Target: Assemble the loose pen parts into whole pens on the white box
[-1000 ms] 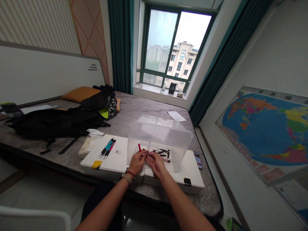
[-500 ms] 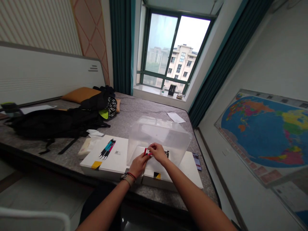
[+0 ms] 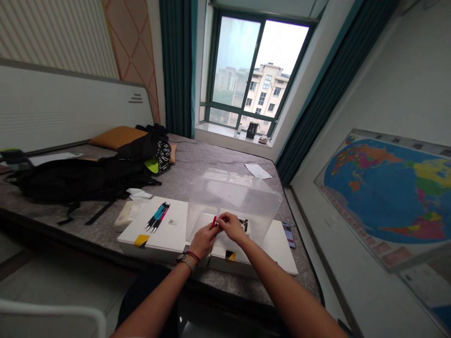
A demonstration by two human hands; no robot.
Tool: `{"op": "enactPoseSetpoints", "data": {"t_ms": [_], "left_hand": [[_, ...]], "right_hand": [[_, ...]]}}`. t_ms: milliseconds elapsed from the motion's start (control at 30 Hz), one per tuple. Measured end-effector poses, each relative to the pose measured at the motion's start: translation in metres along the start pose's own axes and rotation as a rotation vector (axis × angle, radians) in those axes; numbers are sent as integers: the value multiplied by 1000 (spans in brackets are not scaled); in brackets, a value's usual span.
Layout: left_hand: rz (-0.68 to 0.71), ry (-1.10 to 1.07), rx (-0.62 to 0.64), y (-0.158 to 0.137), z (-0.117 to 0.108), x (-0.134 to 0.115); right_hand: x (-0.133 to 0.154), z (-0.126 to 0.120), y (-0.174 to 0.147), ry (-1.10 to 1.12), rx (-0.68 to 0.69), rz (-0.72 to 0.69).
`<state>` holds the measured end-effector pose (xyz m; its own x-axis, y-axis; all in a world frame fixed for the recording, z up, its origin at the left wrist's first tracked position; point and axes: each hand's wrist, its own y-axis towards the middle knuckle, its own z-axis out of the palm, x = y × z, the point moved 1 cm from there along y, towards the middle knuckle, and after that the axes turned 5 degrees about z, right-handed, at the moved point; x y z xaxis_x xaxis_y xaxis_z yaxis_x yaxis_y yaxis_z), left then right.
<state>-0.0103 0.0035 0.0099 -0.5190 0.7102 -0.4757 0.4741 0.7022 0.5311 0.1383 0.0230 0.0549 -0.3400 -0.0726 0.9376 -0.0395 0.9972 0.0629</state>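
Note:
My left hand point(image 3: 203, 240) is closed, its thumb and fingers pinching a small red part point(image 3: 214, 220) that stands up from the fingertips. The part is too small to name its kind. Right beside it, my right hand point(image 3: 229, 226) has its fingers pinched together against the left fingertips; what they hold is hidden. Both hands are at the open front of a clear plastic box point(image 3: 232, 196) lying on its side. Behind the right hand, small black and silver pieces point(image 3: 244, 224) show inside the box. Several blue, black and pink pens point(image 3: 158, 217) lie to the left.
White boxes point(image 3: 169, 239) with yellow and black tape bear the pens and clear box. A tissue pack point(image 3: 127, 216) is at their left, a phone point(image 3: 289, 234) at their right. A black backpack point(image 3: 77, 180) and a paper sheet point(image 3: 258, 171) lie on the grey bed surface point(image 3: 211, 157).
The hands have drawn slightly closer together. The red piece that lay crosswise between the fingertips no longer shows; the upright red part has shifted slightly right.

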Motion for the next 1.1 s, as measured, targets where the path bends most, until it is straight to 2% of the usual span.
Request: {"op": "enactPoseSetpoints", "data": {"t_ms": [167,333,500,600,700,767,867,1000,1100], "left_hand": [[-16,31,30,0,1,-1],[-10,71,54,0,2,-1],[-33,90,35,0,0,-4],[-53,95,21,-1,0,-4],[-73,88,5,-2,3,-1],[-80,72,-14,-2,5,1],[-88,48,-32,-3,7,4],[-101,33,-33,-3,6,4],[-102,22,-41,-2,5,4]], "right_hand": [[-5,-1,-5,-126,-45,-15],[-6,-5,-10,-220,44,-79],[5,-41,-2,-306,-118,-57],[17,-71,9,-473,-191,9],[28,-86,18,-735,-98,48],[33,-84,21,-871,-4,60],[36,-66,24,-1019,168,71],[33,-38,25,-1193,403,-77],[26,-24,25,-1312,511,-151]]}}
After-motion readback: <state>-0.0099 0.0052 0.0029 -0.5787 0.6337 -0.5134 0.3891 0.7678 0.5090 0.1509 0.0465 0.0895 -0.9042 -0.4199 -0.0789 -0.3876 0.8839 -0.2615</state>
